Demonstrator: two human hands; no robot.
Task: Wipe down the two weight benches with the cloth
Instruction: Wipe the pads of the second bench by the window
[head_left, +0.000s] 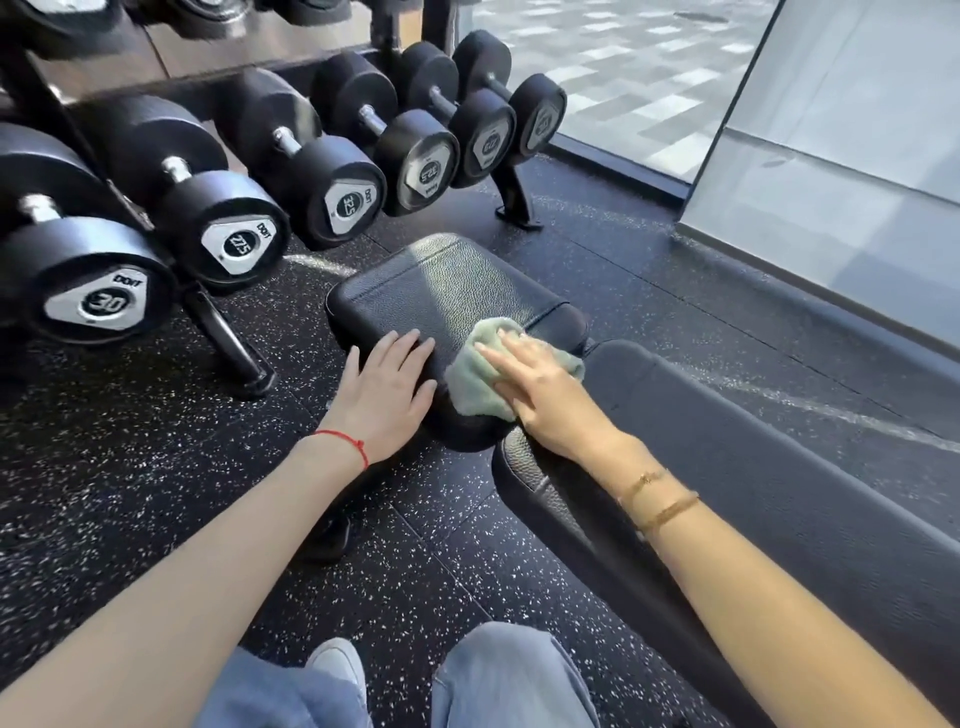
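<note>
— Where is the cloth (485, 376) against your hands?

— Your right hand (540, 392) lies flat on top of it, fingers straight and slightly spread, pressing the green cloth onto the near end of the seat pad (441, 291). It is a palm-down press, not a grip. Part of the cloth shows beyond your fingertips and toward your left.

— And your left hand (387, 395)?

— Open too, palm down on the same pad's left edge, just beside the cloth but apart from it, holding nothing.

— Where does the bench run?

— The seat pad points toward the dumbbell rack (223, 171); the long back pad (753, 467) stretches to your right under your right forearm. Whether the cloth's lower edge hangs off the pad is hard to tell; it may.
</note>
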